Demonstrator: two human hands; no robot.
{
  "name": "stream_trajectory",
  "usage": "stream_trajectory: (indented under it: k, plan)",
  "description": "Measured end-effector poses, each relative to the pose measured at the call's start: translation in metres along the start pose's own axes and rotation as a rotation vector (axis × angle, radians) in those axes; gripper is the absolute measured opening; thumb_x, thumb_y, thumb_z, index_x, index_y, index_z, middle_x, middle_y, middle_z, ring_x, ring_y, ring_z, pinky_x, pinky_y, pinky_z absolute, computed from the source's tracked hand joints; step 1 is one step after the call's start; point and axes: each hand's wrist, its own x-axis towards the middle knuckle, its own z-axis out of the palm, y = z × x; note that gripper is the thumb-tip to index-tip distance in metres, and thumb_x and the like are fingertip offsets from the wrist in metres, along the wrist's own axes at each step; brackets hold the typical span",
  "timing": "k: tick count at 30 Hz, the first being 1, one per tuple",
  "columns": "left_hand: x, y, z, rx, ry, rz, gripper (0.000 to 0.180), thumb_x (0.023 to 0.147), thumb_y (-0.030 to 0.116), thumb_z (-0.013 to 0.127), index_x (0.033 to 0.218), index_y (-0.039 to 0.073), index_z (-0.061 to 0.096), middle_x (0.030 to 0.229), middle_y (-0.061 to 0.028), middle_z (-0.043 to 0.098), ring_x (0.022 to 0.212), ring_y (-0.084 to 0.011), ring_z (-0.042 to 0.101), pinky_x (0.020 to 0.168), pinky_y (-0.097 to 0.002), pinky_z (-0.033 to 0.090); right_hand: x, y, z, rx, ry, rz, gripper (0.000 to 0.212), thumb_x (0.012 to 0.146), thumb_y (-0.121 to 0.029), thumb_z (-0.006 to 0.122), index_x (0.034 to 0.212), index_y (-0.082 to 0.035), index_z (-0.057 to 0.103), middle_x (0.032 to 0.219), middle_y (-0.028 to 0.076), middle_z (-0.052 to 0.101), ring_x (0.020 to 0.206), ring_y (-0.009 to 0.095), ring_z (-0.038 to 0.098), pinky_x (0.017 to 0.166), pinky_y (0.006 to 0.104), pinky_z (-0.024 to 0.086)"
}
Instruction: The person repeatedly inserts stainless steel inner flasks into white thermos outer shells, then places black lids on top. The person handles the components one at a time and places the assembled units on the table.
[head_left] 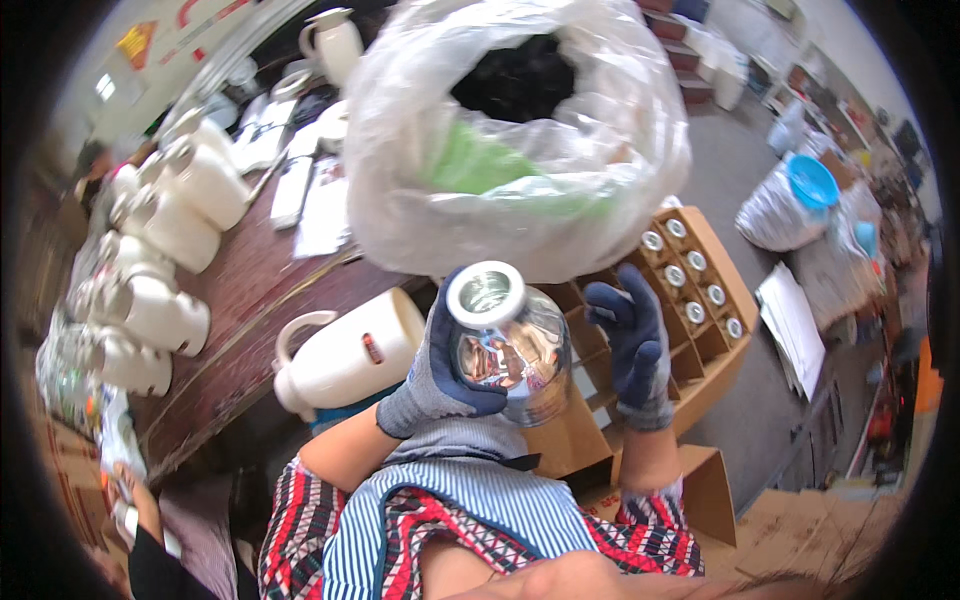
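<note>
A silvered glass vacuum-flask liner (515, 362) with a pale ring round its mouth is held upright in front of my body. My left hand (440, 375), in a grey and navy work glove, wraps round its left side. My right hand (632, 350), gloved the same way, is apart from the liner with its fingers spread, over the divided cardboard box (728, 360). Several more liners (694, 313) stand in that box's compartments. Close by my left hand, a cream jug-shaped flask body (350, 350) with a handle lies on its side, its wide open end toward the liner.
A big clear plastic bag (420, 225) with dark and green contents bulges just ahead of my hands. Several cream flask bodies (170, 230) line the dark wooden table (240, 330) at left. White sheets (792, 330) lie on the floor at right. Another person's arm (145, 510) shows at lower left.
</note>
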Motion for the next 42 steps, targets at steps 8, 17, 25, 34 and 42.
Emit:
stream_trajectory:
  k: [8, 17, 25, 34, 42]
  plan:
    - [-0.064, 0.006, -0.070, 0.278, -0.028, 0.188, 0.143, 0.063, 0.043, 0.098, 0.166, 0.003, 0.007, 0.170, -0.0209, 0.020, 0.158, -0.0334, 0.019, 0.127, -0.0450, 0.018, -0.109, 0.166, -0.006, -0.162, 0.041, 0.465, 0.100, 0.091, -0.075, 0.054, 0.164, -0.016, 0.022, 0.169, 0.015, 0.022, 0.152, 0.037, 0.028, 0.121, 0.0592, 0.030]
    - [-0.167, -0.043, -0.238, 1.142, 0.375, -0.457, 0.050, 0.090, 0.033, 0.070, 0.136, 0.014, 0.062, 0.136, -0.0162, 0.057, 0.131, -0.0391, 0.049, 0.112, -0.0523, 0.040, -0.053, 0.232, -0.102, 0.147, 0.100, 0.571, 0.086, 0.090, -0.054, 0.069, 0.157, -0.012, 0.037, 0.153, 0.015, 0.051, 0.136, 0.036, 0.054, 0.106, 0.0576, 0.049]
    - [-0.213, -0.027, -0.209, 0.419, 0.665, -0.624, 0.047, 0.099, 0.030, 0.069, 0.136, 0.002, 0.060, 0.126, -0.0138, 0.067, 0.112, -0.0240, 0.065, 0.101, -0.0358, 0.051, -0.007, 0.196, -0.035, -0.183, -0.257, 0.453, 0.091, 0.092, -0.034, 0.075, 0.162, -0.003, 0.027, 0.161, 0.015, 0.036, 0.144, 0.027, 0.039, 0.119, 0.0388, 0.033]
    - [-0.123, 0.036, -0.174, 0.245, 0.539, -0.710, 0.042, 0.095, 0.023, 0.074, 0.128, -0.002, 0.065, 0.113, -0.0096, 0.070, 0.102, -0.0167, 0.064, 0.094, -0.0309, 0.052, -0.023, 0.207, -0.003, -0.324, -0.476, 0.707, 0.068, 0.098, -0.029, 0.070, 0.154, -0.002, 0.042, 0.151, 0.015, 0.052, 0.140, 0.028, 0.048, 0.118, 0.0403, 0.038]
    - [-0.108, 0.035, -0.168, 0.080, 0.615, -0.716, 0.043, 0.093, 0.023, 0.076, 0.128, 0.000, 0.065, 0.114, -0.0097, 0.070, 0.103, -0.0167, 0.065, 0.096, -0.0309, 0.052, -0.019, 0.210, 0.013, -0.321, -0.451, 0.592, 0.063, 0.087, -0.020, 0.083, 0.141, -0.002, 0.057, 0.134, 0.015, 0.066, 0.124, 0.025, 0.061, 0.107, 0.0381, 0.048]
